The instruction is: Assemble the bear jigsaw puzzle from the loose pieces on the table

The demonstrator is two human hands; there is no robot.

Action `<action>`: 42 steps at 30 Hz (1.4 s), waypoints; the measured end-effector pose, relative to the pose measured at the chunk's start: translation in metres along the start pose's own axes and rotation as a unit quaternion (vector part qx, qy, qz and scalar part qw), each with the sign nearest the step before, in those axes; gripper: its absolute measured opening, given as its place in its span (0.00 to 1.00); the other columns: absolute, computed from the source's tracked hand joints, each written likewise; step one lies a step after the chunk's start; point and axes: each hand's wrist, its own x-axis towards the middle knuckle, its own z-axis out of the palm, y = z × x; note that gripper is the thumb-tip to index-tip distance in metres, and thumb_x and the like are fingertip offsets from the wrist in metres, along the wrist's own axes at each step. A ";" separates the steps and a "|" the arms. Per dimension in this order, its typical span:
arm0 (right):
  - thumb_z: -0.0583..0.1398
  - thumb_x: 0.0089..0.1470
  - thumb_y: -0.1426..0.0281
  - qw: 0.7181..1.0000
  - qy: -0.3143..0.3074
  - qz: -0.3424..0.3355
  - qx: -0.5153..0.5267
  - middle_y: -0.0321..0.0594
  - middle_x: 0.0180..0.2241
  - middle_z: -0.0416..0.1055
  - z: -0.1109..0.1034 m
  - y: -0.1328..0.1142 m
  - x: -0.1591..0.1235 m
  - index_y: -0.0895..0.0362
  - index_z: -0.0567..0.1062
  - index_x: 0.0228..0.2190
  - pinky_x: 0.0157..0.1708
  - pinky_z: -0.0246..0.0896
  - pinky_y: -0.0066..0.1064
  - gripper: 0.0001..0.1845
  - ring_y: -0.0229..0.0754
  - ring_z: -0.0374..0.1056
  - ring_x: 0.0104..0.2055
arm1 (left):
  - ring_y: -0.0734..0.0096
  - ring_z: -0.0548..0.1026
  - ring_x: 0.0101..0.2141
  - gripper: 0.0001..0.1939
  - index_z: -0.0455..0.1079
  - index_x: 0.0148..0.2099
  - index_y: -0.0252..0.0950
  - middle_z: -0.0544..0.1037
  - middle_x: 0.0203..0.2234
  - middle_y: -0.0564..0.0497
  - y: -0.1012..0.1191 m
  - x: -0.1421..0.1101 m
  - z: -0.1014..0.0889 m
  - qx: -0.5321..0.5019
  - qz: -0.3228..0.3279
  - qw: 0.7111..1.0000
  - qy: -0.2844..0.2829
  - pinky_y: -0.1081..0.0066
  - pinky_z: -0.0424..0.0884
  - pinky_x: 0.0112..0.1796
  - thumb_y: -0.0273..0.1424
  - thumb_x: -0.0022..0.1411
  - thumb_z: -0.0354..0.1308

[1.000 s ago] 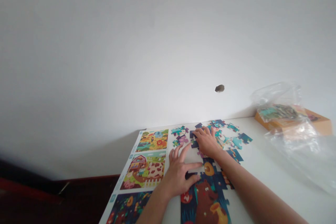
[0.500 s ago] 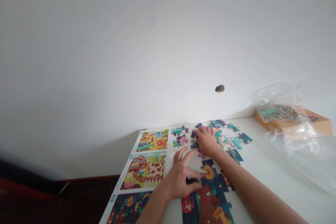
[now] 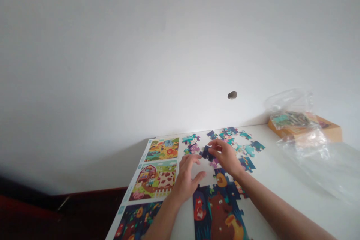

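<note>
My right hand (image 3: 225, 156) pinches a dark blue puzzle piece (image 3: 207, 153) between thumb and fingers above the table. My left hand (image 3: 187, 178) is open, thumb and fingers apart, its fingertips close to that piece; I cannot tell whether they touch it. Below the hands lies a partly joined puzzle (image 3: 221, 210) with a brown bear, a red animal and a yellow horn on dark blue. Its upper edge is uneven, and my right forearm covers some of its right side. A pink piece (image 3: 215, 163) lies beside my right hand.
Loose pieces (image 3: 192, 144) lie at the back, with more pieces (image 3: 249, 150) to the right. A picture sheet (image 3: 157, 180) with animal scenes runs along the left edge. A yellow box (image 3: 332, 133) under clear plastic bags (image 3: 306, 146) stands right, by the wall (image 3: 168, 45).
My right hand has drawn a dark blue piece back from the loose pieces. My left hand has lifted off the joined puzzle and shifted left, toward that piece.
</note>
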 end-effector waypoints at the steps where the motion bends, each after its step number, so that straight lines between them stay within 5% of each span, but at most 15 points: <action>1: 0.58 0.55 0.71 1.000 -0.017 0.009 0.014 0.35 0.29 0.73 0.003 -0.003 -0.009 0.56 0.75 0.36 0.31 0.65 0.28 0.07 0.39 0.70 0.30 | 0.56 0.69 0.52 0.14 0.68 0.53 0.40 0.73 0.49 0.43 -0.002 0.000 0.000 -0.020 -0.004 1.000 0.023 0.56 0.65 0.53 0.37 0.68 0.54; 6: 0.60 0.53 0.73 0.994 -0.077 0.045 0.062 0.35 0.31 0.71 0.011 -0.012 -0.049 0.56 0.71 0.42 0.36 0.64 0.30 0.13 0.39 0.69 0.33 | 0.62 0.74 0.39 0.16 0.69 0.55 0.42 0.77 0.38 0.48 -0.007 0.002 0.000 -0.029 -0.013 0.999 -0.025 0.64 0.69 0.45 0.30 0.67 0.55; 10: 0.65 0.48 0.72 0.982 -0.164 -0.044 -0.085 0.44 0.48 0.68 -0.005 -0.018 -0.065 0.52 0.62 0.57 0.50 0.59 0.39 0.35 0.48 0.66 0.49 | 0.63 0.74 0.38 0.12 0.75 0.49 0.41 0.78 0.35 0.48 -0.009 0.001 -0.006 -0.016 -0.035 0.999 -0.012 0.65 0.69 0.43 0.30 0.66 0.54; 15: 0.65 0.50 0.70 0.945 -0.233 -0.089 -0.211 0.49 0.54 0.64 -0.021 -0.023 -0.067 0.51 0.56 0.63 0.54 0.52 0.45 0.41 0.53 0.63 0.54 | 0.64 0.76 0.35 0.10 0.75 0.45 0.38 0.77 0.31 0.49 -0.012 -0.001 -0.009 -0.009 -0.071 0.997 0.004 0.66 0.71 0.40 0.31 0.63 0.56; 25: 0.59 0.60 0.67 0.957 -0.192 -0.124 -0.180 0.43 0.48 0.72 -0.011 -0.008 -0.062 0.50 0.71 0.51 0.52 0.53 0.40 0.17 0.47 0.66 0.51 | 0.66 0.79 0.33 0.04 0.73 0.39 0.39 0.80 0.34 0.51 -0.006 -0.001 -0.002 0.002 -0.072 0.995 -0.062 0.65 0.71 0.43 0.30 0.59 0.60; 42: 0.61 0.59 0.67 0.954 -0.187 -0.141 -0.187 0.41 0.44 0.71 -0.004 -0.006 -0.064 0.51 0.72 0.51 0.51 0.55 0.40 0.17 0.45 0.66 0.48 | 0.58 0.72 0.41 0.04 0.71 0.36 0.40 0.79 0.35 0.51 0.002 0.002 -0.008 0.122 -0.063 0.987 -0.087 0.60 0.60 0.45 0.26 0.58 0.59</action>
